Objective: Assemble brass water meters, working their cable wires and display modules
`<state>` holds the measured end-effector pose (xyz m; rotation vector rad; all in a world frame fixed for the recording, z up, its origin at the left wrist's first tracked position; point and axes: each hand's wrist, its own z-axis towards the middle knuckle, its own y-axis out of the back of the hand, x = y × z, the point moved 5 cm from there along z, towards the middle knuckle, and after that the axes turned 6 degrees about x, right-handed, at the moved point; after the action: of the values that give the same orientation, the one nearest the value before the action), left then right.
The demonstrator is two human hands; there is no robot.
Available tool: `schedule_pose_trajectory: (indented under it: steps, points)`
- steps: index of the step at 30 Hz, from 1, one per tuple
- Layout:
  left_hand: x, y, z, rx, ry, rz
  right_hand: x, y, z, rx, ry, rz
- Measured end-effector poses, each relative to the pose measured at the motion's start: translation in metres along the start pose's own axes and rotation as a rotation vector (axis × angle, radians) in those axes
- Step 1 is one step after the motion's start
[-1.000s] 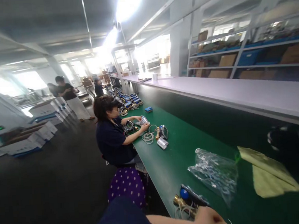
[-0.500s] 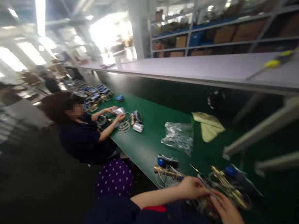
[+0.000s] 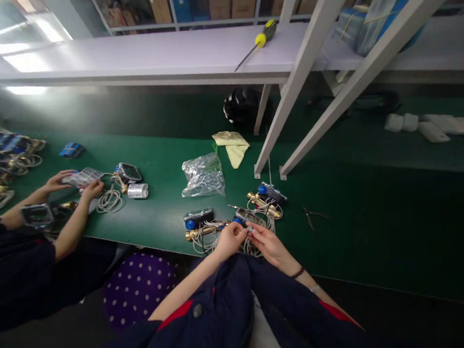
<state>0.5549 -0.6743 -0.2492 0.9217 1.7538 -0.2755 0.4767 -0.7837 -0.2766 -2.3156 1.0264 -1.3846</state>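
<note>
Head view: right hand (image 3: 270,246) pinches a small light-blue piece (image 3: 250,229); left hand (image 3: 230,239) meets it, fingers bunched, grip on anything cannot be told. Piece sits at the near side of the middle meter assembly (image 3: 252,217) on the green table (image 3: 163,216). Judged mid-handling; what is finished or left is unclear. Counts nearby: three meter assemblies, one plastic bag (image 3: 203,176), one yellow cloth (image 3: 232,145), one pair of pliers (image 3: 310,219).

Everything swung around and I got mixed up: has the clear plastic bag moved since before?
No: the clear plastic bag still lies left of the pale shelf leg, beside the yellow cloth.
</note>
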Motion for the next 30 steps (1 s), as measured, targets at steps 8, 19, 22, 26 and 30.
schedule_pose_trajectory:
  steps: [8, 19, 22, 26, 30]
  points:
    - [0.0012, 0.0002, 0.0019, 0.003, 0.004, -0.001, -0.0001, -0.004, 0.0, 0.019, -0.024, 0.038]
    - [0.0014, 0.0025, 0.0002, -0.022, 0.025, -0.009, -0.0019, -0.0018, 0.0007, 0.02, -0.032, 0.028]
    - [0.0002, 0.003, -0.0003, -0.026, 0.03, -0.014, -0.0031, -0.0008, 0.0017, 0.024, -0.029, 0.024]
    - [-0.0009, 0.003, -0.0004, -0.026, 0.038, -0.019, -0.0036, -0.0005, 0.0019, 0.03, -0.028, 0.024]
    - [-0.0019, 0.0033, -0.0009, -0.022, 0.045, -0.019, -0.003, -0.0013, 0.0015, 0.029, -0.029, 0.035]
